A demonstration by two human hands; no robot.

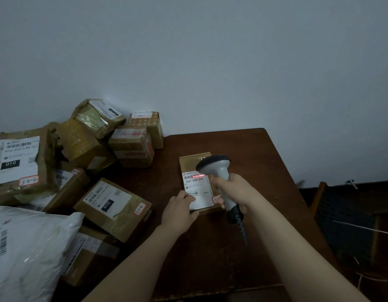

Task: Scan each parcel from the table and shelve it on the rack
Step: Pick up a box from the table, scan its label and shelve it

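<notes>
A small flat cardboard parcel (189,165) with a white shipping label lies on the dark brown table (254,153). My left hand (180,211) holds its near left corner, thumb on the label. My right hand (236,192) grips a grey handheld barcode scanner (217,168) just above the parcel. The scanner's red line falls across the barcode at the top of the label. The rack is out of view.
Several cardboard parcels (114,205) are piled on the left half of the table, with a white plastic mailer bag (27,247) at the near left. A wall stands behind. A wooden chair (345,216) and loose cable lie to the right of the table.
</notes>
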